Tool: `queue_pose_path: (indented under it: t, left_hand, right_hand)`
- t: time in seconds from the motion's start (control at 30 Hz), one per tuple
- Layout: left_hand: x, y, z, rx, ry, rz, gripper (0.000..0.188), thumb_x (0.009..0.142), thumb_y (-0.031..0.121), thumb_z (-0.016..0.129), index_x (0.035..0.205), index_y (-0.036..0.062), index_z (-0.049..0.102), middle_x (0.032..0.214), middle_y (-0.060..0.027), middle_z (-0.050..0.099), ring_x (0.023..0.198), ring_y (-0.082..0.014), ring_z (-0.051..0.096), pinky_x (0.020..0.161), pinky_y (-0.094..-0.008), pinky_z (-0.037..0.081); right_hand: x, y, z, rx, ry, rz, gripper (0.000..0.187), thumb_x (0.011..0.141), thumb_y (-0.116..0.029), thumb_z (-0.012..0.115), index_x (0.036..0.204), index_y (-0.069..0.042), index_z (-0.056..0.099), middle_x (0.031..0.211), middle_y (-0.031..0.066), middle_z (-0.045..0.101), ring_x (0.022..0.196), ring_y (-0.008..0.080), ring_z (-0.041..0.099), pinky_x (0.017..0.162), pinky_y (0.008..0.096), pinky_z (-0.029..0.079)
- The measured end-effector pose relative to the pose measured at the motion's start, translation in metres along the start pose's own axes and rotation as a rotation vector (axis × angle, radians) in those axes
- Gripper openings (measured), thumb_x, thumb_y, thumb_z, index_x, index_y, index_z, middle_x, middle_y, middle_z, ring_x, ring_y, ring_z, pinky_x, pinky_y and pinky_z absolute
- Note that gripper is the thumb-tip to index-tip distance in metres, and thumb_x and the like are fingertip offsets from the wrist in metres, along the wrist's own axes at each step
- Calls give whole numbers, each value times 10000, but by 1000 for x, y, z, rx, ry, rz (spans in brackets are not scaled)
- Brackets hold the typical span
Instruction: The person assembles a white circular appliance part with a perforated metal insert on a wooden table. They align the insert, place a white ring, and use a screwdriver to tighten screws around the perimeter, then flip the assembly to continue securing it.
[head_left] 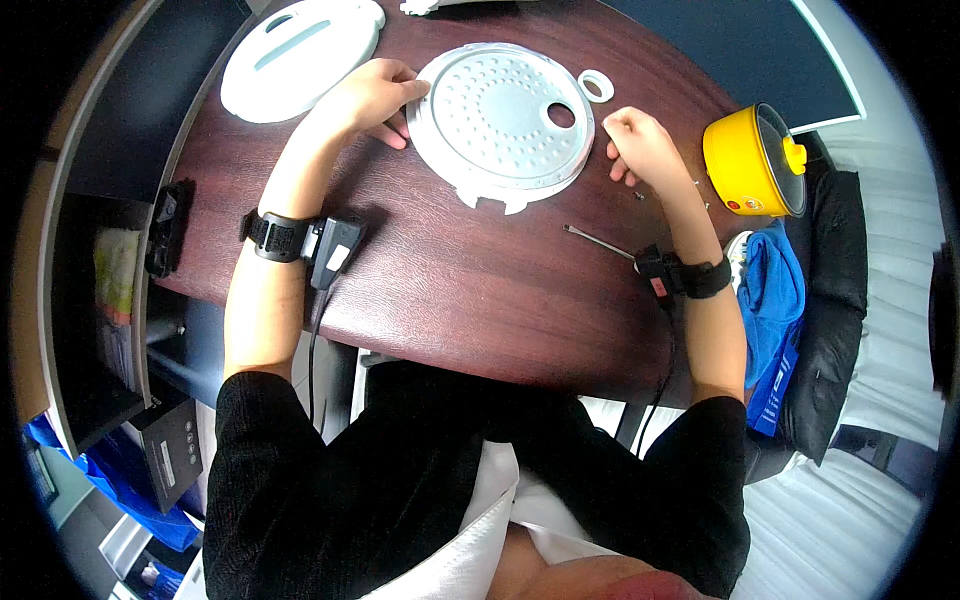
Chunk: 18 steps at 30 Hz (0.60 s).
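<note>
A round silver metal plate (500,120) with raised dimples and one round hole lies on the dark wooden table (480,290). At its left rim my left hand (375,100) is closed, thumb and fingers at the edge. Just right of the plate, and apart from it, is my right hand (640,145) with its fingers curled in; what they hold, if anything, is hidden. Small screws (640,195) lie below that hand. The thin metal shaft of a screwdriver (598,241) points left, its handle hidden behind my right wrist strap.
A white oval lid (300,60) lies at the far left. Behind the plate's right rim is a white ring (596,86). A yellow pot (745,160) with a dark lid stands at the right edge, near blue cloth (772,280). Cables hang from both wrist devices.
</note>
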<state>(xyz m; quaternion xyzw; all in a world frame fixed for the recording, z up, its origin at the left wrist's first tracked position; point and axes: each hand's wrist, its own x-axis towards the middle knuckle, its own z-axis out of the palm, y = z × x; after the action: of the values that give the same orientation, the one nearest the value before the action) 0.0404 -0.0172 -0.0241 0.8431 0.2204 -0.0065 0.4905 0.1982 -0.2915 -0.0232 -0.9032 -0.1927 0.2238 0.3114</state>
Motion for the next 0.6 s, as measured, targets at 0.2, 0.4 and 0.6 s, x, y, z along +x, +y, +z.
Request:
queue_pose_path:
  t: [0.2,0.4,0.6]
  left_hand:
    - [3,-3,1,-31,7,-2,389,920,249,553,1135,-75,559,870,-156,645,605,-155,643,521,-252,567]
    - [6,-4,5,-53,0,-20,412,901,246,575,1150,-81,551,908,-170,639,595,-155,641,526,-239,567]
    - [2,-4,3,-57,2,0,429,878,219,589,1165,-96,541,874,-176,651,585,-155,648,532,-232,567]
  right_hand:
    - [23,1,1,-51,-111,-58,323,892,-317,556,842,-1,605,656,37,595,475,121,588,411,250,465]
    - [17,5,-2,110,-163,14,303,930,-320,526,757,-71,547,589,-30,504,444,65,494,402,212,402]
    - [1,-8,-8,294,-192,1,344,957,-337,499,681,-134,463,550,-62,456,431,37,435,406,182,359]
